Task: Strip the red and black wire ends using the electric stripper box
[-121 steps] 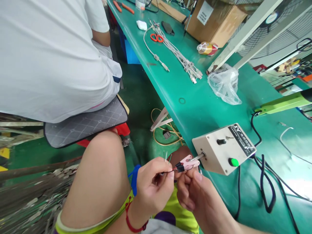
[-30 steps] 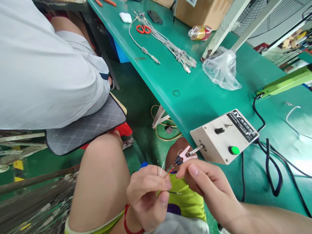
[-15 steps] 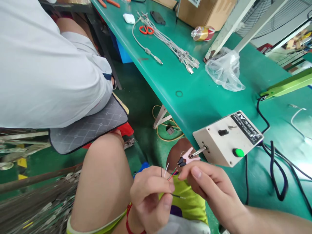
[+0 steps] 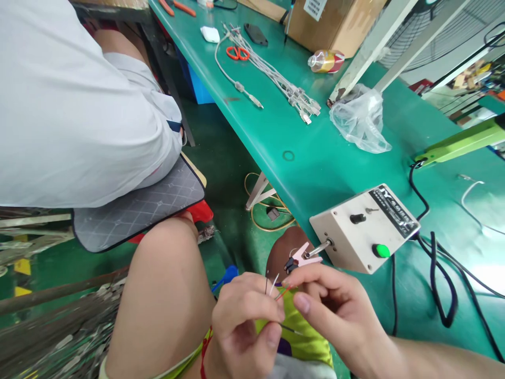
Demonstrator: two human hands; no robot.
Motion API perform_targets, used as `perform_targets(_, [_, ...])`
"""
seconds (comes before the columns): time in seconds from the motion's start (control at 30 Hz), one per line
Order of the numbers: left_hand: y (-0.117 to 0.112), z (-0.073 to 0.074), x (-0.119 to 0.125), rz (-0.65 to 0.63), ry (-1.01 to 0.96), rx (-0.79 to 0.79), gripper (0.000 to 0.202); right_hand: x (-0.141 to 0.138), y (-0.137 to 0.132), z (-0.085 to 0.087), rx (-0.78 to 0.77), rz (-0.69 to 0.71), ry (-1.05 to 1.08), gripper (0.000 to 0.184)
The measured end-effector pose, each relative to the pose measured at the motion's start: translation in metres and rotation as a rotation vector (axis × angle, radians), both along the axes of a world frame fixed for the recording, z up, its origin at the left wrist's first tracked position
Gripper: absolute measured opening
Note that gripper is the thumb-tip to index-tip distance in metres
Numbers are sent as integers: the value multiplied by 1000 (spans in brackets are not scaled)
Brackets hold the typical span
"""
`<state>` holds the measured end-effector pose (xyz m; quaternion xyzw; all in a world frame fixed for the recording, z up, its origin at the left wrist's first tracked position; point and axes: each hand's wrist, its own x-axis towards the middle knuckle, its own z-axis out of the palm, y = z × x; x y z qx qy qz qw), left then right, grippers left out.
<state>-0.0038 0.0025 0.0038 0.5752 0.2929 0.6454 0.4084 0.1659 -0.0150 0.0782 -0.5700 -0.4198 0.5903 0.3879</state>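
- Bottom centre of the frame: the left hand (image 4: 246,329) is closed around a little bunch of thin wires (image 4: 276,287), pinched between thumb and fingers, with the stripped ends fanning up out of the grip – a dark one, a pale one, a red and a green.
- The right hand (image 4: 335,310) sits just right of it, thumb and forefinger narrowed onto the red/green ends. Looks like it's pinching them, but the tips are tiny, so I can't swear the contact is real.
- One more dark strand pokes out to the right from under the left thumb, lower down.
- Just above the right hand's fingers: a pink clip (image 4: 302,255) with dark jaws, on a metal rod coming out of the side of a beige control box (image 4: 363,229). The wires are near the clip but not in it.
- The box sits at the near edge of the green workbench (image 4: 315,168) – black knob and a green button on top, black cables trailing off to the lower right.
- Further up the bench: a crumpled clear plastic bag (image 4: 361,121), a bundle of grey cables (image 4: 284,84), orange-handled scissors (image 4: 236,52), a bottle lying on its side (image 4: 325,60) and a cardboard box (image 4: 335,21).
- Upper left: another person in a white shirt (image 4: 71,100) sitting on a quilted grey cushion (image 4: 138,202).
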Motion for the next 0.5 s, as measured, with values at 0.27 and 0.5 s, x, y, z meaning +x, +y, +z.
perform_targets(0.27, [-5, -8, 5, -20, 13, 16, 28, -1, 5, 0, -49, -16, 28, 41])
perform_targets(0.5, [-1, -4, 0, -4, 29, 44, 24, -1, 5, -2, -72, -14, 56, 44])
